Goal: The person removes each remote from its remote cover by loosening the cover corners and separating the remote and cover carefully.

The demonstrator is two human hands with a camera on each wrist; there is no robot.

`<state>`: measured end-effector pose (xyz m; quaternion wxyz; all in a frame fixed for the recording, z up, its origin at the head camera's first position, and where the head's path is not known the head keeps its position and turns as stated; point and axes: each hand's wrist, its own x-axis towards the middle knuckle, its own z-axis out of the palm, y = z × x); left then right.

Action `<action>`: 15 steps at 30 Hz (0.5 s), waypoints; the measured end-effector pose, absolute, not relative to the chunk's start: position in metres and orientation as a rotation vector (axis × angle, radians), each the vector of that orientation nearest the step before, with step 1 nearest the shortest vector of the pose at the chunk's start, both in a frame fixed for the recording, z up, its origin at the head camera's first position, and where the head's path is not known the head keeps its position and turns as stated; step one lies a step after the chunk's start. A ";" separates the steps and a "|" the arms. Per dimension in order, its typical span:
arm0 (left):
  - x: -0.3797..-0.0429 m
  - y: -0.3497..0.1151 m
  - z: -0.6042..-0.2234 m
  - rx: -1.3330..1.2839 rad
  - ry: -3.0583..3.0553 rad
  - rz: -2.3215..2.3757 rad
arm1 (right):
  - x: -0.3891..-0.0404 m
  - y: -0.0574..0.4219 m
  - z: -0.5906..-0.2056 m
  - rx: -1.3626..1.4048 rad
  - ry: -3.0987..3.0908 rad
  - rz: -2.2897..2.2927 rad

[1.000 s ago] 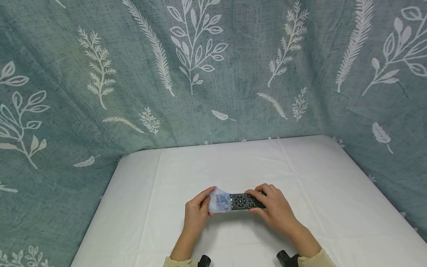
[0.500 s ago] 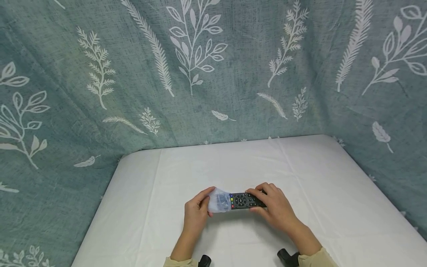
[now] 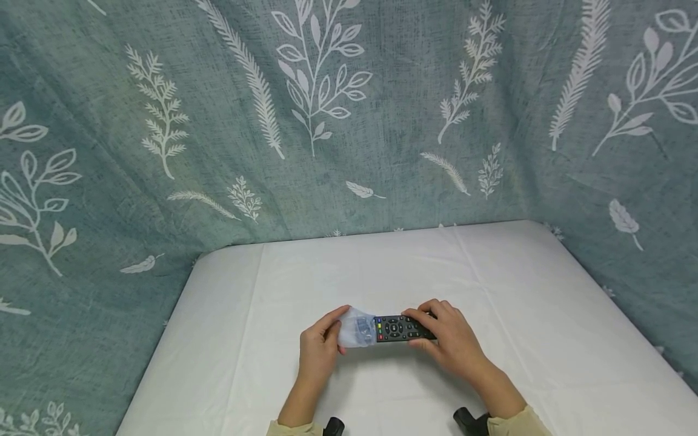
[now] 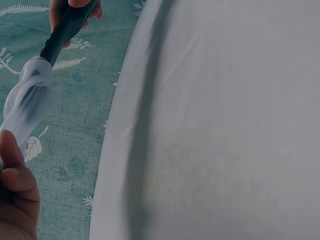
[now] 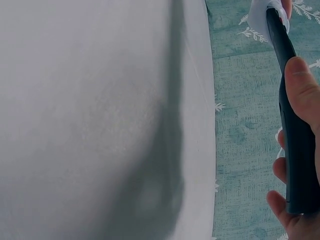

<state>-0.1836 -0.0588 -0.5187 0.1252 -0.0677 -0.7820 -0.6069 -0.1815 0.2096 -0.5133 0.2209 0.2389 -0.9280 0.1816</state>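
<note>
A black remote control [image 3: 400, 329] with small coloured buttons is held level above the white table, in the middle of the head view. Its left end sits inside a translucent plastic sleeve [image 3: 358, 328]. My left hand [image 3: 319, 348] pinches the sleeve's far left end between thumb and fingers. Around the right end of the remote curls my right hand [image 3: 452, 339], thumb along the near edge and fingers over the far edge. In the left wrist view the sleeve [image 4: 32, 97] looks bunched and twisted. The right wrist view shows the remote [image 5: 295, 145] side-on along my palm.
The white-covered table [image 3: 305, 272] spreads under both hands, their shadows falling on it. A green curtain [image 3: 382, 121] with white leaf prints hangs behind and at both sides. Black wrist mounts [image 3: 471, 421] show at the cuffs.
My left hand has shifted slightly left with the sleeve, and a little less of the remote lies under the plastic. My right hand has stayed almost still.
</note>
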 end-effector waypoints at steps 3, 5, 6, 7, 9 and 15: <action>-0.183 -0.059 -0.518 -0.201 -2.280 -1.775 | -0.182 0.210 -0.514 0.663 -2.569 0.503; -0.183 -0.060 -0.518 -0.208 -2.278 -1.774 | -0.182 0.210 -0.514 0.667 -2.571 0.508; -0.183 -0.060 -0.518 -0.211 -2.278 -1.770 | -0.182 0.210 -0.514 0.670 -2.570 0.510; -0.183 -0.061 -0.519 -0.215 -2.274 -1.768 | -0.183 0.210 -0.514 0.670 -2.572 0.510; -0.184 -0.061 -0.519 -0.219 -2.266 -1.759 | -0.183 0.210 -0.514 0.676 -2.570 0.510; -0.182 -0.059 -0.519 -0.212 -2.234 -1.759 | -0.183 0.211 -0.512 0.681 -2.580 0.514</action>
